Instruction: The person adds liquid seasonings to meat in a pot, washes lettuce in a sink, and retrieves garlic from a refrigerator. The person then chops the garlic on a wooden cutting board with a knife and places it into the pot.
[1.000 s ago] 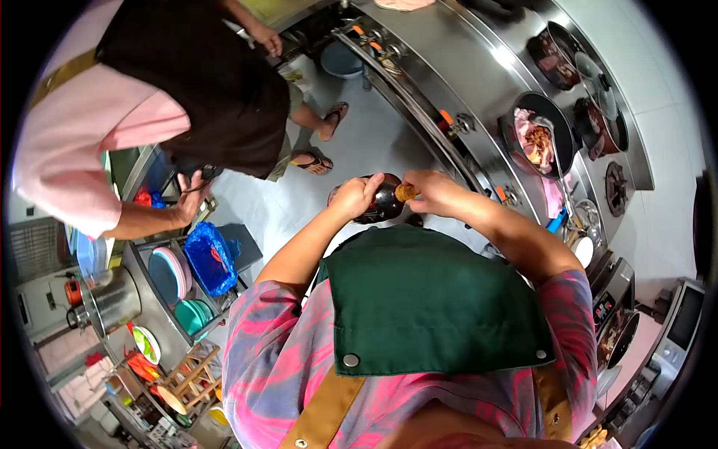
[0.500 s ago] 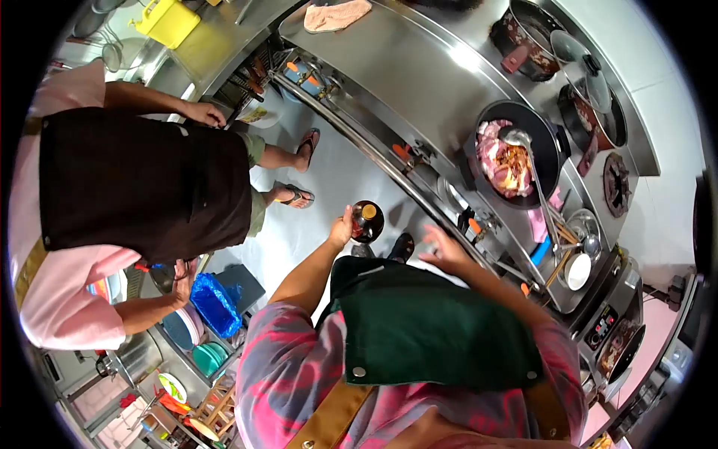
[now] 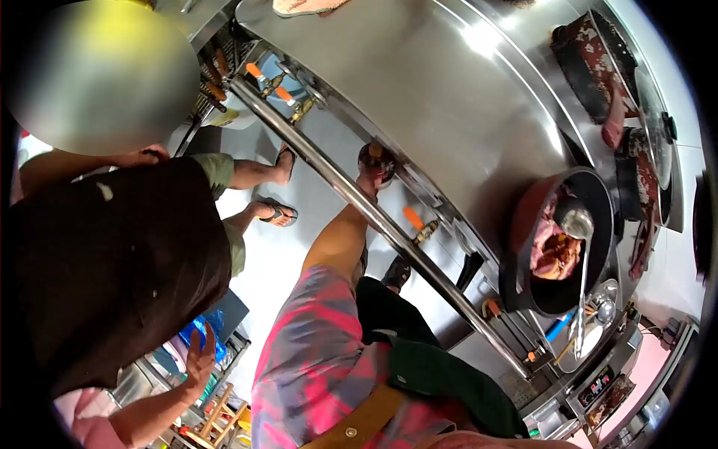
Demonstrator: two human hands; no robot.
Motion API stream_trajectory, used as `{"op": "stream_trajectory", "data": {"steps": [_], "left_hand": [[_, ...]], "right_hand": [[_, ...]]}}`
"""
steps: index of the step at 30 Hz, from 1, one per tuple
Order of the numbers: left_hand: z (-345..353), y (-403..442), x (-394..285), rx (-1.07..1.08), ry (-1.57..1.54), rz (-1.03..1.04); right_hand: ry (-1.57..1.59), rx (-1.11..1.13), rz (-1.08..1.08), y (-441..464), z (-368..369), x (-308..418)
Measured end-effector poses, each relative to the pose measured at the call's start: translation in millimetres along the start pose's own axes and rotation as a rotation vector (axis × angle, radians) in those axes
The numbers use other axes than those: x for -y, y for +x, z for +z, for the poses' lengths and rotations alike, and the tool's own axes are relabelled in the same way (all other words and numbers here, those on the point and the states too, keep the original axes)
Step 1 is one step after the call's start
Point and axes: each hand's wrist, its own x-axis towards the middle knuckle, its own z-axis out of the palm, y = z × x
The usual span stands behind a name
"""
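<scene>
My left hand (image 3: 366, 184) is closed around a dark bottle (image 3: 387, 163) with an orange-yellow cap, seen from above. It reaches low, past the steel rail and beside the front of the counter. My right hand is out of view. A deep black pot (image 3: 516, 247) on the counter holds raw pinkish meat (image 3: 552, 258) with brown sauce on it. Inside the pot rests a metal ladle (image 3: 577, 222), its handle leaning over the near rim.
A co-worker in a dark apron (image 3: 127, 262) stands at left, partly hidden by a blurred round patch. The steel rail (image 3: 299, 142) runs along the counter, with orange-handled gas valves (image 3: 415, 221) behind it. Worn pots (image 3: 598, 67) stand at the back right.
My left hand has carried the bottle forward and down to the counter front. My right hand has left the view. The view has shifted, and the co-worker's lower hand has lifted with fingers apart.
</scene>
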Motion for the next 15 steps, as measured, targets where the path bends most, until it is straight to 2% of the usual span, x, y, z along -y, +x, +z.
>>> {"op": "stream_trajectory", "data": {"steps": [2,6,8,11,15], "left_hand": [[9.3,24.9,-2.0,0.008,0.076,-0.036],[-4.9,94.8,27.5,-0.167,0.317,-0.05],[-11.7,97.8,45.5,-0.231,0.476,-0.063],[-26.5,72.5,61.8,-0.263,0.761,-0.072],[-65.8,-27.3,69.6,-0.248,1.135,-0.123]], "right_hand": [[0.018,0.003,0.025,10.3,8.0,3.4],[0.047,0.006,0.047,29.0,21.0,9.5],[0.054,0.004,0.041,36.9,24.5,12.1],[0.052,0.005,-0.019,55.4,27.6,20.0],[0.036,-0.001,-0.153,77.8,26.5,39.4]]}}
